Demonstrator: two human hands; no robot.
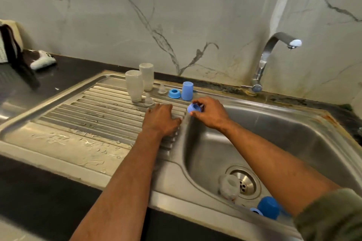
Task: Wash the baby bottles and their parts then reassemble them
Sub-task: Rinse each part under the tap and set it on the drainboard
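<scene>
Steel drainboard (94, 115), wet: two clear bottles (134, 85) upturned, two teats (161, 89), blue ring (174, 93), blue cap (187, 88).

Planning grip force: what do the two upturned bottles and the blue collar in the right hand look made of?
Bottles: cloudy see-through plastic, matte, likely rigid. Blue collar, pinched by the right hand: opaque moulded plastic, smooth, slightly shiny.

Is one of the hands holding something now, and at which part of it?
The right hand pinches a blue ring by its rim, over the sink's edge. The left hand holds nothing; it rests on the drainboard.
</scene>
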